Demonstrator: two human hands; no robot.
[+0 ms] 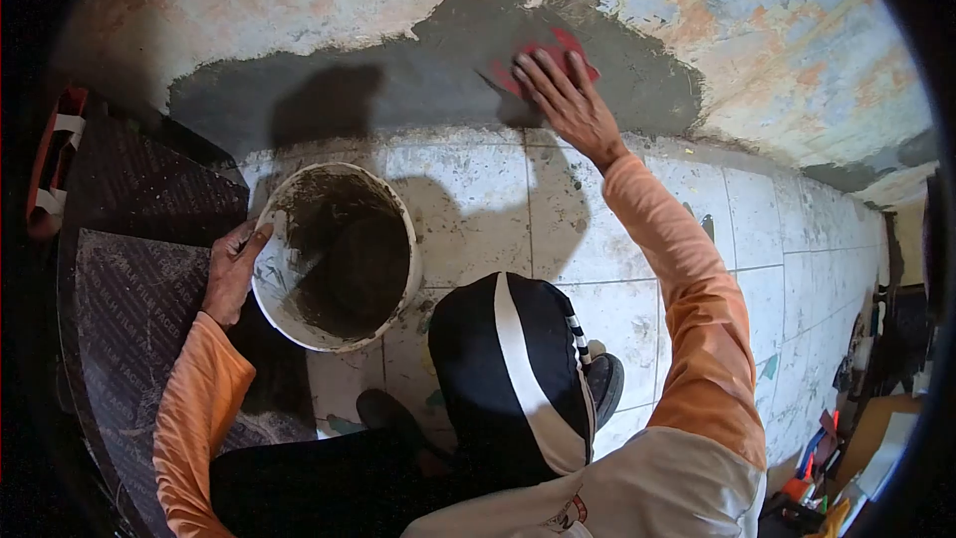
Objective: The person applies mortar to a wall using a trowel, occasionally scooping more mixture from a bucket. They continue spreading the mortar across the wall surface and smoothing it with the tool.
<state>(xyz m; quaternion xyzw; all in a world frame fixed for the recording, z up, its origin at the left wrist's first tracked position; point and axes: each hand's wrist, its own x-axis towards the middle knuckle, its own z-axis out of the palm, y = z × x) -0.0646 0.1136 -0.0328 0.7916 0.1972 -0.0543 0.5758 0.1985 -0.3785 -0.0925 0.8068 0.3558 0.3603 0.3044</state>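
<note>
My right hand (568, 105) presses a red cloth or sponge-like pad (570, 45) flat against a patch of dark grey wet plaster (428, 80) low on the wall. The pad is slightly blurred and partly covered by my fingers. On the left, my left hand (234, 269) grips the rim of a white bucket (267, 284), thumb over the edge. Grey residue coats the bucket's inside, and its bottom lies in shadow.
Dark film-faced boards (139, 309) lie at the left, beside a red tool with white bands (62, 154). White floor tiles (478, 209) are stained and speckled. Assorted tools and a cardboard box (876, 443) stand at the lower right.
</note>
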